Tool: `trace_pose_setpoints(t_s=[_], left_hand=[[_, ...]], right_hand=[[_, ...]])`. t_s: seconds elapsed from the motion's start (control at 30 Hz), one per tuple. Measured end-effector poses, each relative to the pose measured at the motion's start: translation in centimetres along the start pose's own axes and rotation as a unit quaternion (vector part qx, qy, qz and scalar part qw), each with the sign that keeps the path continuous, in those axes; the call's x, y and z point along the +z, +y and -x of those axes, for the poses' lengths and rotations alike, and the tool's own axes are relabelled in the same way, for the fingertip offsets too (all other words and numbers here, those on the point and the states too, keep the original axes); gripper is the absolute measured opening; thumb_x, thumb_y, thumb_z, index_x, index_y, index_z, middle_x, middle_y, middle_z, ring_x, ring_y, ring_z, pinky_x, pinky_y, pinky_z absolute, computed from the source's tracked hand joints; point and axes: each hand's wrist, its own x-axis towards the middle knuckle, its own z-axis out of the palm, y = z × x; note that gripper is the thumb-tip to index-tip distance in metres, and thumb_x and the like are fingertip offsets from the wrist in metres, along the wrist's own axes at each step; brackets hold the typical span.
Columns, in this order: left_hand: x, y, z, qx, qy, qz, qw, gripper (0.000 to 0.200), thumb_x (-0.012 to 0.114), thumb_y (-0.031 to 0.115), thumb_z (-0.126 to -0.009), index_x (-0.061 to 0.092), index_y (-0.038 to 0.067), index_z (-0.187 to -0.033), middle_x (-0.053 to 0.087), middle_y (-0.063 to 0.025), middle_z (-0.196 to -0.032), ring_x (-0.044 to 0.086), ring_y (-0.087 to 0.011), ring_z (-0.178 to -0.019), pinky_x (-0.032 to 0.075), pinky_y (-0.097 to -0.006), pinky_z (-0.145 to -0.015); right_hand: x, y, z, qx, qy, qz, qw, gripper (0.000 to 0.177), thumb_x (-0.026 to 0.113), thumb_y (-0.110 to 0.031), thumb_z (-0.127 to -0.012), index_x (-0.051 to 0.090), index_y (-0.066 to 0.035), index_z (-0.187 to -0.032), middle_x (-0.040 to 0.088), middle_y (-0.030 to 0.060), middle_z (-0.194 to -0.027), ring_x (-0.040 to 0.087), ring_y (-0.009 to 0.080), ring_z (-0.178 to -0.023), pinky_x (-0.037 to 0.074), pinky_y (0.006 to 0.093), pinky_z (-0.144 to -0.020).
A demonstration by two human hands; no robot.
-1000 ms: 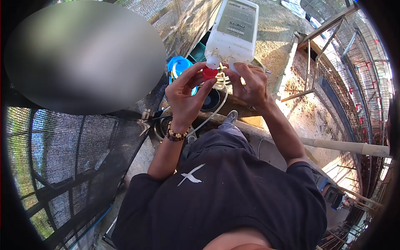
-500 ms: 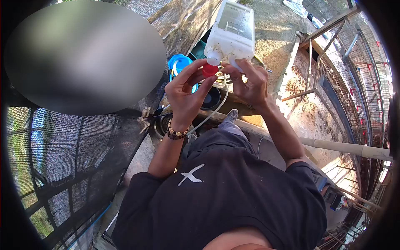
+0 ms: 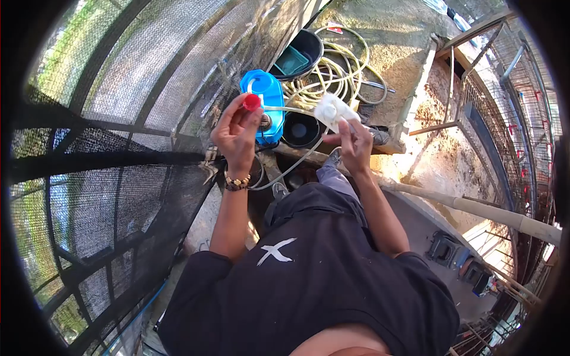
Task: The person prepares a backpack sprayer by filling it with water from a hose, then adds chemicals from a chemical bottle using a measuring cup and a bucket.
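My left hand point(image 3: 236, 132) is closed, its fingertips gripping a small red cap point(image 3: 252, 102) with the hollow side facing up. My right hand point(image 3: 354, 145) is wrapped round the handle of a white plastic jug point(image 3: 333, 111), which stands upright in the air and is seen from above with its neck on top. The cap and the jug are apart. Below and just beyond my left hand is a blue tank point(image 3: 274, 98), open at the top, with a pale tube near it.
A coiled yellowish hose point(image 3: 325, 77) lies beyond the jug, near a black tub point(image 3: 309, 46) holding a green tray point(image 3: 291, 61). A dark round bucket point(image 3: 300, 132) sits below my hands. Black netting point(image 3: 136, 204) rises at left; a bamboo pole point(image 3: 475, 210) crosses at right.
The jug has gone from tilted over the red cap to upright and lower. My left hand has moved left with the cap, away from the jug's neck.
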Motion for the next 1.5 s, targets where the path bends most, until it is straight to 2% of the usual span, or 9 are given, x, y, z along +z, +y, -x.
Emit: trace_pose_setpoints(t_s=[0.17, 0.2, 0.27, 0.5, 0.7, 0.97, 1.23, 1.33, 1.5], left_hand=[[-2.2, -7.2, -4.9, -0.002, 0.037, -0.044, 0.998, 0.037, 0.073, -0.005, -0.083, 0.062, -0.007, -0.119, 0.068, -0.0146, -0.111, 0.068, -0.0194, -0.099, 0.057, -0.0308, -0.089], [-2.5, -8.8, -5.9, 0.0, 0.045, -0.048, 0.998, 0.037, 0.073, -0.005, -0.083, 0.062, -0.007, -0.118, 0.068, -0.0144, -0.111, 0.068, -0.0191, -0.099, 0.057, -0.0305, -0.089], [-3.1, -12.5, -8.1, 0.004, 0.059, -0.056, 0.997, 0.036, 0.073, -0.005, -0.083, 0.062, -0.006, -0.117, 0.069, -0.0139, -0.11, 0.068, -0.0184, -0.099, 0.057, -0.0297, -0.089], [-4.4, -24.5, -13.0, -0.041, 0.087, -0.133, 0.986, 0.033, 0.075, -0.002, -0.082, 0.064, -0.004, -0.113, 0.07, -0.0111, -0.104, 0.069, -0.0148, -0.091, 0.056, -0.0269, -0.082], [-5.7, -31.7, -15.4, -0.078, 0.078, -0.252, 0.961, 0.037, 0.078, 0.002, -0.077, 0.064, -0.005, -0.11, 0.071, -0.0136, -0.102, 0.071, -0.0184, -0.089, 0.057, -0.0294, -0.081], [-6.4, -34.9, -19.0, -0.104, 0.004, -0.424, 0.899, 0.034, 0.078, 0.009, -0.074, 0.07, 0.001, -0.106, 0.074, -0.014, -0.096, 0.072, -0.0214, -0.086, 0.057, -0.0318, -0.079], [-6.0, -35.7, -22.0, -0.048, -0.073, -0.563, 0.822, 0.034, 0.079, 0.015, -0.071, 0.073, 0.004, -0.103, 0.074, -0.0158, -0.093, 0.073, -0.026, -0.086, 0.058, -0.0352, -0.079], [-5.2, -35.2, -22.8, -0.068, -0.088, -0.568, 0.815, 0.031, 0.077, 0.013, -0.071, 0.073, 0.006, -0.101, 0.073, -0.017, -0.094, 0.071, -0.032, -0.089, 0.056, -0.0406, -0.083], [-4.3, -35.0, -24.1, -0.046, -0.168, -0.616, 0.769, 0.03, 0.074, 0.012, -0.074, 0.073, 0.008, -0.104, 0.073, -0.0167, -0.093, 0.071, -0.0317, -0.09, 0.056, -0.0408, -0.082]], right_hand=[[-5.4, 3.5, 2.3, 0.084, 0.052, 0.025, 0.995, 0.029, 0.051, -0.021, -0.103, 0.062, 0.006, -0.101, 0.066, 0.0081, -0.077, 0.073, 0.0187, -0.069, 0.053, 0.0233, -0.055], [-6.3, 3.7, 2.6, 0.099, 0.075, 0.03, 0.992, 0.028, 0.049, -0.023, -0.104, 0.059, 0.003, -0.096, 0.072, 0.0157, -0.074, 0.072, 0.0195, -0.073, 0.053, 0.0259, -0.069], [-8.4, 4.1, 3.1, 0.095, 0.104, 0.073, 0.987, 0.03, 0.047, -0.025, -0.104, 0.059, 0.002, -0.095, 0.072, 0.0157, -0.073, 0.072, 0.0192, -0.069, 0.053, 0.026, -0.071], [-15.6, 7.0, 4.7, 0.117, 0.213, 0.101, 0.965, 0.032, 0.047, -0.022, -0.104, 0.06, 0.007, -0.1, 0.07, 0.0138, -0.076, 0.071, 0.0212, -0.068, 0.057, 0.0284, -0.063], [-19.2, 7.5, 5.7, 0.121, 0.263, 0.127, 0.949, 0.033, 0.046, -0.02, -0.104, 0.058, 0.009, -0.095, 0.07, 0.0204, -0.07, 0.071, 0.0233, -0.066, 0.058, 0.0302, -0.064], [-20.9, 8.1, 8.3, 0.18, 0.306, 0.129, 0.926, 0.032, 0.047, -0.021, -0.104, 0.055, 0.009, -0.096, 0.069, 0.0215, -0.07, 0.071, 0.026, -0.066, 0.06, 0.0344, -0.064], [-21.2, 8.6, 8.7, 0.206, 0.311, 0.122, 0.92, 0.033, 0.046, -0.022, -0.104, 0.054, 0.009, -0.097, 0.069, 0.0213, -0.072, 0.072, 0.0261, -0.067, 0.062, 0.0339, -0.063], [-21.3, 8.9, 8.6, 0.209, 0.309, 0.118, 0.92, 0.033, 0.045, -0.022, -0.104, 0.054, 0.009, -0.097, 0.069, 0.0212, -0.073, 0.072, 0.0263, -0.067, 0.062, 0.0343, -0.063], [-21.7, 9.7, 8.9, 0.222, 0.297, 0.119, 0.921, 0.034, 0.046, -0.023, -0.105, 0.056, 0.01, -0.101, 0.069, 0.021, -0.078, 0.072, 0.0275, -0.069, 0.061, 0.0344, -0.063]])
